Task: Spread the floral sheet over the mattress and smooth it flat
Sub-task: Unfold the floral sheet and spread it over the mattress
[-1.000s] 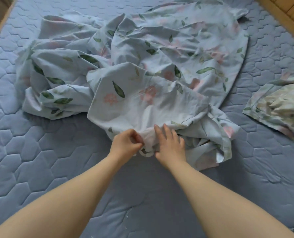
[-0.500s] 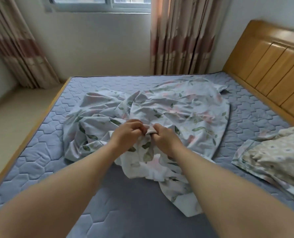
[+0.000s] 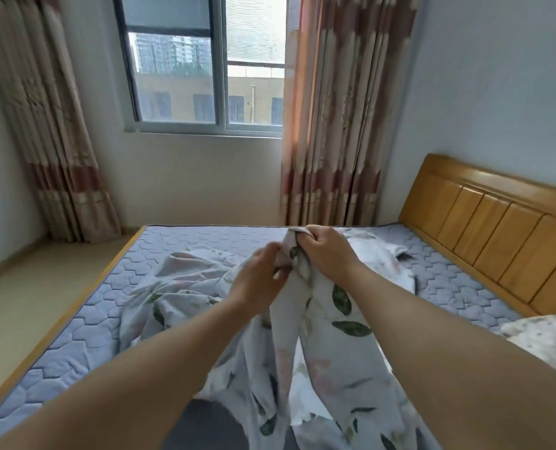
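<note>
The floral sheet (image 3: pixel 328 362), pale blue with green leaves and pink flowers, hangs from my two raised hands and trails down onto the quilted blue mattress (image 3: pixel 85 345). My right hand (image 3: pixel 327 253) grips the top edge of the sheet in a fist. My left hand (image 3: pixel 260 280), blurred, holds the fabric just below and to the left of it. The rest of the sheet lies crumpled across the middle of the mattress.
A wooden headboard (image 3: pixel 491 232) runs along the right side. A patterned pillow (image 3: pixel 549 342) lies at the right edge of the bed. Beyond the bed are a window (image 3: pixel 205 69) and curtains (image 3: pixel 331 125). Bare floor (image 3: pixel 16 293) lies to the left.
Both hands have lifted the sheet's edge up off the mattress to chest height. The camera has tilted up from the bed toward the window.
</note>
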Available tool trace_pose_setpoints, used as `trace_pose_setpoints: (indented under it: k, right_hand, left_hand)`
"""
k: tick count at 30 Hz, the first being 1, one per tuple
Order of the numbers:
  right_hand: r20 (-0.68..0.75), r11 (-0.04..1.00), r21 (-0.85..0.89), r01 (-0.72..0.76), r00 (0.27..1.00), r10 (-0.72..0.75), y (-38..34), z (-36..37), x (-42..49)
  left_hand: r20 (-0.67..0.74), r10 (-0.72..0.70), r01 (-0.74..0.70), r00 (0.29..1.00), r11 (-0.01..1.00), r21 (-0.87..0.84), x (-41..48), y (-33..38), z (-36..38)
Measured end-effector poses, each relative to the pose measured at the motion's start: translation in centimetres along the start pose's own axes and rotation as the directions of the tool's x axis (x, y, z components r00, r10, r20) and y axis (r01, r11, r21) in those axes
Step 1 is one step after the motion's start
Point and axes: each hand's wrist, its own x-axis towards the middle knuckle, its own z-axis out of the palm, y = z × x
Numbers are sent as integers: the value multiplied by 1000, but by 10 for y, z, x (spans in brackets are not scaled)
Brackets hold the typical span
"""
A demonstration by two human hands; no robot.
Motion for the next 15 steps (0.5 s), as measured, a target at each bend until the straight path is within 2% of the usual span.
trace_pose_setpoints:
  k: [2, 4, 6, 8, 10, 12, 15]
  right_hand:
    - [-18, 1000, -22, -1, 1000, 1, -3, -13, -2]
    - [-43, 999, -49, -10, 999, 8, -5, -25, -4]
    - [-61, 994, -111, -21, 998, 15, -6, -36, -7]
    - [-50, 968, -248, -37, 998, 25, -6, -43, -9]
    - [-28, 936, -349, -34, 999, 26, -4, -43, -8]
    - [39, 952, -305, 1, 999, 12, -9, -38, -8]
    - [103, 995, -81, 62, 993, -53, -22, -26, -8]
  left_hand:
    - [-44, -25, 26, 999, 999, 26, 7, 10, -8]
    - [-83, -72, 69, 994, 997, -38, 11, 17, -19]
    - [-108, -166, 139, 980, 965, -221, 16, 23, -31]
    - [-83, -240, 176, 967, 870, -462, 22, 28, -42]
    - [-44, -248, 186, 968, 824, -535, 26, 40, -52]
    - [-30, -179, 143, 983, 863, -485, 28, 55, -57]
    - [-49, -62, 36, 997, 911, -410, 27, 73, -62]
